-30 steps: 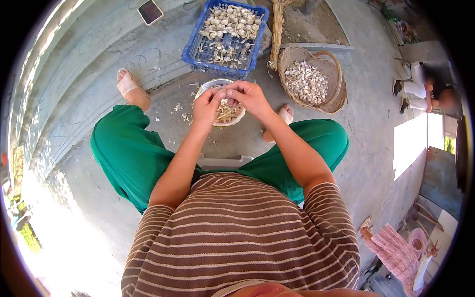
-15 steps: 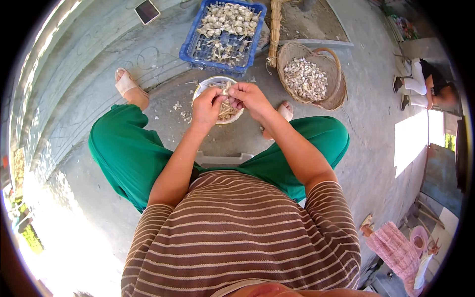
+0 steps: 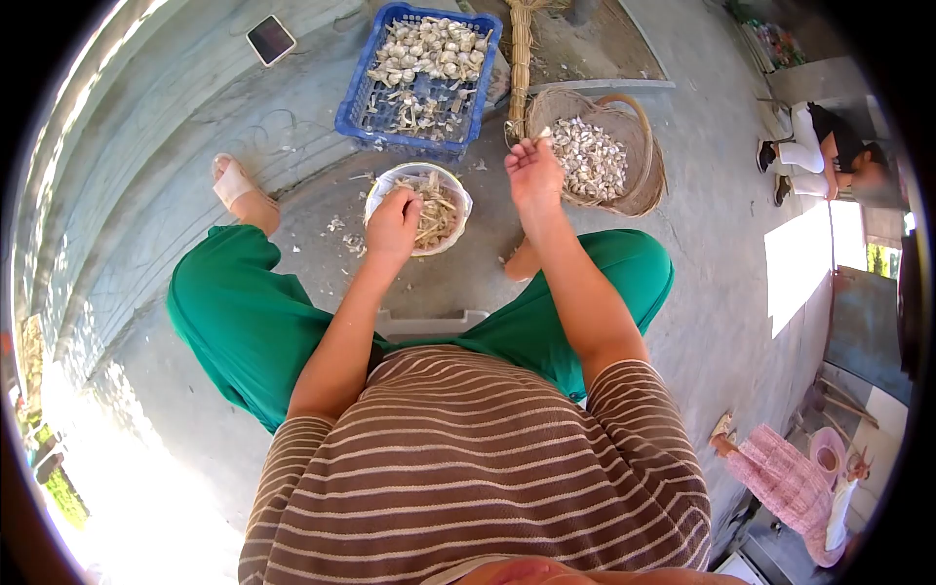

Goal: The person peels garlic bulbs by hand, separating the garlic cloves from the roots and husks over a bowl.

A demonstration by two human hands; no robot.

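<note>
My left hand [image 3: 392, 226] is closed over the left side of a white basin [image 3: 466, 207] of stems and peelings; what it holds, if anything, is hidden. Beside the wicker basket [image 3: 648, 175], my right hand [image 3: 535, 175] has a small pale garlic clove [image 3: 545, 134] at its fingertips. Many loose cloves [image 3: 589, 161] lie in that basket. Beyond the basin stands a blue plastic crate [image 3: 353, 105] with whole garlic bulbs [image 3: 429, 49] at its far end and scraps nearer to me.
A phone-like device [image 3: 271, 40] lies at the upper left. A straw bundle [image 3: 521, 58] runs between crate and basket. One person [image 3: 814, 151] sits at the upper right, another in pink [image 3: 785, 478] at the lower right. Peelings dot the floor by the basin.
My hands were together over the basin and have parted. The right has moved right to the basket's edge with a clove; the left has stayed over the basin's left side, a little lower.
</note>
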